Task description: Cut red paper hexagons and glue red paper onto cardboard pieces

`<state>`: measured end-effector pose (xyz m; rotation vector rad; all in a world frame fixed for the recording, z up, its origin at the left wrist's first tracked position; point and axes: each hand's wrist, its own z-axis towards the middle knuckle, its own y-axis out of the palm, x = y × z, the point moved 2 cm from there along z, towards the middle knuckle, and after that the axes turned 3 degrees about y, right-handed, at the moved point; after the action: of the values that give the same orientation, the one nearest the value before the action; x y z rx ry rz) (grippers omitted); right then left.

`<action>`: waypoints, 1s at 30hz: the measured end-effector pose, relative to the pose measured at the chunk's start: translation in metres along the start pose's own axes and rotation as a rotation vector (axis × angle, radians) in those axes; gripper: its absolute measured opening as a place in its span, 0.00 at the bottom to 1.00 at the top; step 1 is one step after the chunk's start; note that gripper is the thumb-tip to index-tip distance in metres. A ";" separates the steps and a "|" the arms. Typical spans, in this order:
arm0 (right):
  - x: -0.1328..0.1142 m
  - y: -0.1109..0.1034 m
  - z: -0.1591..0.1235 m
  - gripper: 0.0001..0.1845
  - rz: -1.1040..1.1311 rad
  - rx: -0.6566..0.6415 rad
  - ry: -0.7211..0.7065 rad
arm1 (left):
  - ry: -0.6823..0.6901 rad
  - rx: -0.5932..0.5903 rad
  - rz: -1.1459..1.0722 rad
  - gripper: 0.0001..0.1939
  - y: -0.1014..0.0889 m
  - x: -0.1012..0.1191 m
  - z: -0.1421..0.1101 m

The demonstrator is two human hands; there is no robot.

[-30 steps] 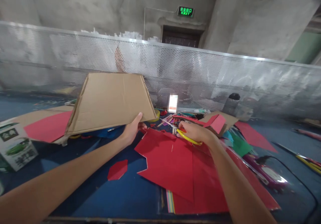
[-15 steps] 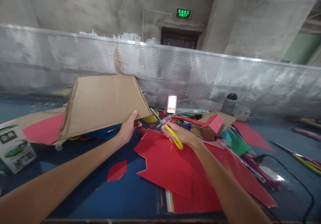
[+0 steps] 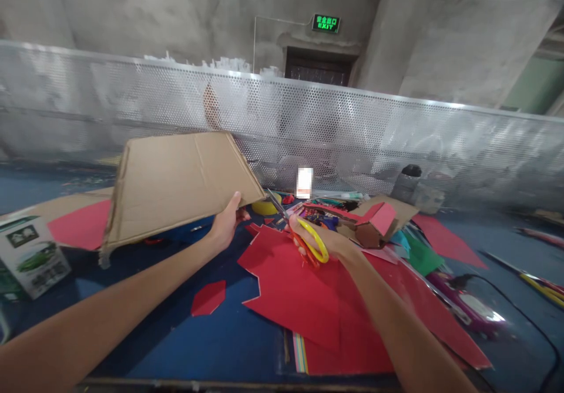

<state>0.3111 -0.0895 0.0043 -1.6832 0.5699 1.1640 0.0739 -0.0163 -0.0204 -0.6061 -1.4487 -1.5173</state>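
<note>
My left hand (image 3: 228, 222) grips the near right corner of a brown cardboard sheet (image 3: 180, 184), thumb on top and fingers underneath. The sheet is held tilted above the table. In my right hand (image 3: 315, 237) is a pair of scissors (image 3: 319, 241) with one yellow and one red handle loop. Their blades point up and left, with the tips close to the cardboard's right corner; whether they touch it I cannot tell. Below my right hand lies red paper (image 3: 295, 299) with a notched left edge. A small red paper piece (image 3: 209, 298) lies apart on the blue table.
Yellow tape (image 3: 267, 205) lies behind the hands. A green-and-white carton (image 3: 33, 258) stands at left. To the right are a folded cardboard piece (image 3: 374, 225), a purple device (image 3: 467, 308) with a black cable, and other scissors (image 3: 540, 287). A perforated metal panel (image 3: 335, 128) borders the back.
The cardboard has moved left and turned slightly in my left hand. My right hand has turned the scissors, and their tips have moved up and left to the cardboard's corner.
</note>
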 end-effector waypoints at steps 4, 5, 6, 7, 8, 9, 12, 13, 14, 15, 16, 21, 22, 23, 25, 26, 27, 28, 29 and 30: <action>0.000 0.002 0.000 0.35 -0.086 0.005 -0.051 | 0.001 -0.001 0.000 0.21 0.001 0.001 -0.001; 0.000 0.003 0.000 0.35 -0.102 0.000 -0.057 | 0.002 -0.006 -0.003 0.21 0.001 0.001 -0.001; -0.001 0.004 0.000 0.34 -0.112 -0.009 -0.058 | 0.003 -0.012 -0.006 0.21 0.001 0.000 -0.001; -0.001 0.004 0.001 0.34 -0.116 -0.019 -0.055 | 0.004 -0.019 -0.006 0.21 0.001 0.000 -0.001; 0.000 0.005 0.001 0.34 -0.113 -0.024 -0.055 | 0.006 -0.028 -0.003 0.22 0.001 -0.001 -0.001; 0.000 0.006 0.001 0.34 -0.102 -0.023 -0.059 | 0.009 -0.037 0.003 0.22 0.001 -0.002 -0.001; 0.000 0.007 0.003 0.34 -0.085 -0.013 -0.080 | 0.017 -0.068 0.023 0.23 0.000 -0.004 -0.001; 0.000 0.008 0.003 0.34 -0.089 -0.012 -0.076 | 0.021 -0.077 0.023 0.24 0.000 -0.004 -0.001; -0.001 0.008 0.002 0.33 -0.098 -0.013 -0.066 | 0.023 -0.083 0.022 0.24 0.000 -0.004 -0.001; -0.001 0.008 0.002 0.33 -0.110 -0.012 -0.053 | 0.023 -0.086 0.019 0.25 0.000 -0.004 -0.002; -0.002 0.009 0.001 0.32 -0.120 -0.010 -0.046 | 0.022 -0.086 0.015 0.25 0.001 -0.004 -0.003; -0.004 0.012 0.002 0.30 -0.158 0.013 -0.104 | 0.017 -0.068 0.017 0.25 0.003 -0.002 -0.007; -0.004 0.013 0.003 0.30 -0.159 0.022 -0.120 | 0.018 -0.065 0.018 0.24 0.004 -0.001 -0.007; -0.003 0.013 0.004 0.30 -0.156 0.030 -0.132 | 0.020 -0.064 0.017 0.24 0.004 -0.001 -0.007; -0.001 0.015 0.007 0.31 -0.150 0.047 -0.145 | 0.026 -0.069 0.017 0.23 0.005 -0.001 -0.007; 0.000 0.015 0.008 0.31 -0.153 0.052 -0.146 | 0.028 -0.074 0.017 0.23 0.005 -0.001 -0.007; 0.000 0.015 0.008 0.31 -0.156 0.054 -0.143 | 0.030 -0.078 0.017 0.23 0.005 -0.001 -0.007; 0.000 0.015 0.008 0.31 -0.160 0.056 -0.139 | 0.032 -0.080 0.017 0.23 0.005 -0.001 -0.006; -0.001 0.014 0.008 0.31 -0.164 0.056 -0.133 | 0.035 -0.079 0.017 0.24 0.005 -0.001 -0.006; -0.001 0.014 0.007 0.31 -0.168 0.054 -0.127 | 0.037 -0.076 0.017 0.24 0.004 -0.001 -0.006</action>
<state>0.2970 -0.0892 -0.0014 -1.5667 0.3702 1.1142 0.0795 -0.0212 -0.0206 -0.6308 -1.3596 -1.5681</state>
